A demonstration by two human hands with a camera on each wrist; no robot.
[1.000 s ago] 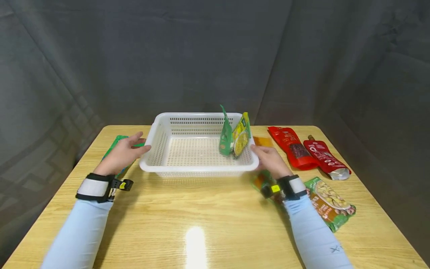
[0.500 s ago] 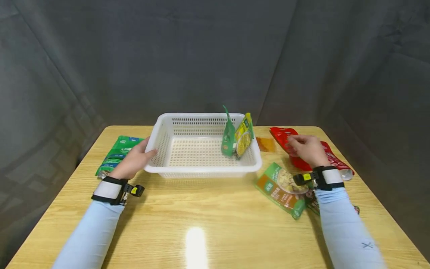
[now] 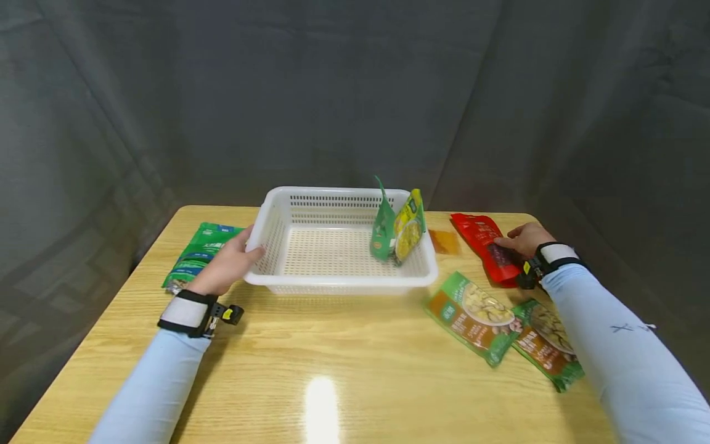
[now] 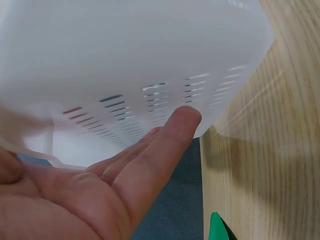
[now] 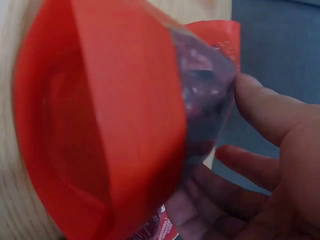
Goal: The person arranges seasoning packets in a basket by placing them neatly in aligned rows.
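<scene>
Pale wooden tabletop (image 3: 344, 351), grey drapes behind. Right grip (image 3: 524, 238) pinching red pouch (image 3: 484, 243) at far right, thumb and fingers round its edge. Left grip (image 3: 228, 266) spread flat against white basket (image 3: 338, 280) wall.

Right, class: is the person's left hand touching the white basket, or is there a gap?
Touching. In the left wrist view the left hand lies with straight fingers against the white basket wall; the head view agrees.
</scene>
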